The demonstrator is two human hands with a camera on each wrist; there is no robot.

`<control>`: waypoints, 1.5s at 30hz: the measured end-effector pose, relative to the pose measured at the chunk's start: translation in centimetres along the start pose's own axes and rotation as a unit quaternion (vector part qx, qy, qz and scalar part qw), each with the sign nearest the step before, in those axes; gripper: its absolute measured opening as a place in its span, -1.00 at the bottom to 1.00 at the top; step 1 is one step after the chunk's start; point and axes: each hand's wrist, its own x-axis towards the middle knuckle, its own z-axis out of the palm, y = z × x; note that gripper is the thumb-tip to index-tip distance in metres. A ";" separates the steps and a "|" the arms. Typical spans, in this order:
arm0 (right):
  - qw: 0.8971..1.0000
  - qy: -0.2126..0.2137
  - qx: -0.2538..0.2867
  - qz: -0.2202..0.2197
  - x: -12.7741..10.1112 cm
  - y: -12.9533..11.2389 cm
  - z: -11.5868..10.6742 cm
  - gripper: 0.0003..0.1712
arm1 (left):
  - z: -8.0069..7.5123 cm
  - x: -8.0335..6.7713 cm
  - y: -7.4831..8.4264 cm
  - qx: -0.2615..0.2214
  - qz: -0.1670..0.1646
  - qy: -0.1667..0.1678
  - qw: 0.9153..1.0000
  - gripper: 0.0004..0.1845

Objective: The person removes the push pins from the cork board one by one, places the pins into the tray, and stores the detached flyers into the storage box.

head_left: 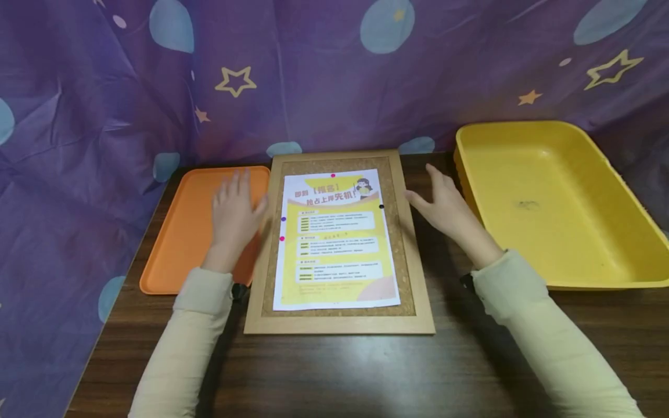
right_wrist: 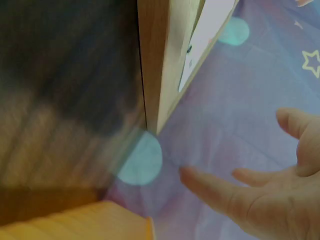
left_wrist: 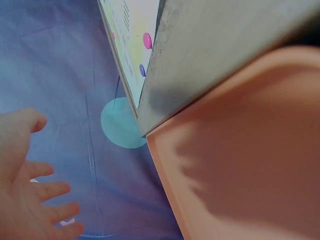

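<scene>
One cork board (head_left: 340,325) in a wooden frame is lying flat at the middle of the desk (head_left: 366,377), carrying one yellow poster (head_left: 334,255) held by four pins: two pink, one purple, one black. Its Chinese headline is too small to read surely. One orange tray (head_left: 172,255) is sitting to its left, one yellow bin (head_left: 575,232) to its right. Both hands are hovering released, grasping nothing: the left hand (head_left: 235,212) over the tray, the right hand (head_left: 449,209) beside the frame. Only the wrist views are showing the frame's edge close up.
</scene>
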 end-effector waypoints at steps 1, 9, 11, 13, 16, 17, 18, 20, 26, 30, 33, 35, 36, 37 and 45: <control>1.000 -0.009 0.013 0.009 -0.1 0.1 0.1 -0.04 | 0.0 -0.1 -0.1 -0.011 0.002 0.003 1.000 -0.29; 0.991 -0.043 0.113 0.056 -0.6 0.9 0.8 -0.20 | -0.2 -0.9 -0.4 -0.067 0.012 0.009 0.998 -0.48; 0.989 -0.048 0.125 0.063 -0.7 1.1 1.0 -0.22 | -0.2 -1.0 -0.5 -0.080 0.017 0.002 0.997 -0.52; 0.988 -0.054 0.129 0.068 -0.8 1.2 1.2 -0.24 | -0.2 -1.1 -0.6 -0.089 0.025 -0.013 0.996 -0.56; 0.987 -0.061 0.129 0.071 -0.9 1.6 1.6 -0.27 | -0.1 -1.2 -0.7 -0.110 0.028 -0.046 0.992 -0.61; 0.987 -0.063 0.128 0.070 -0.9 1.6 1.7 -0.28 | -0.1 -1.2 -0.7 -0.116 0.027 -0.060 0.991 -0.62; 0.987 -0.065 0.127 0.069 -0.9 1.7 1.8 -0.28 | -0.1 -1.2 -0.8 -0.123 0.026 -0.076 0.989 -0.62; 0.988 -0.066 0.123 0.067 -0.9 1.9 2.1 -0.29 | 0.1 -1.2 -0.9 -0.141 0.024 -0.106 0.984 -0.64; 0.988 -0.079 0.122 0.058 -0.9 2.5 2.6 -0.26 | 0.6 -1.3 -0.9 -0.176 0.031 -0.172 0.969 -0.70; 0.983 -0.105 0.136 0.067 -0.9 2.8 3.0 -0.24 | 1.1 -1.4 -1.0 -0.182 0.035 -0.200 0.962 -0.73; 0.979 -0.118 0.146 0.075 -0.9 2.9 3.1 -0.23 | 1.4 -1.3 -1.0 -0.183 0.032 -0.209 0.960 -0.74; 0.978 -0.120 0.150 0.077 -0.8 2.9 3.2 -0.21 | 1.6 -1.3 -0.9 -0.185 0.031 -0.210 0.959 -0.73; 0.979 -0.119 0.148 0.076 -0.8 2.9 3.2 -0.21 | 1.7 -1.3 -0.9 -0.187 0.032 -0.210 0.959 -0.73; 0.980 -0.116 0.144 0.075 -0.7 2.9 3.3 -0.21 | 1.8 -1.2 -1.0 -0.188 0.034 -0.211 0.959 -0.72; 0.991 -0.095 0.086 0.035 -0.5 3.1 4.0 -0.21 | 2.1 -1.2 -0.9 -0.191 0.038 -0.227 0.954 -0.72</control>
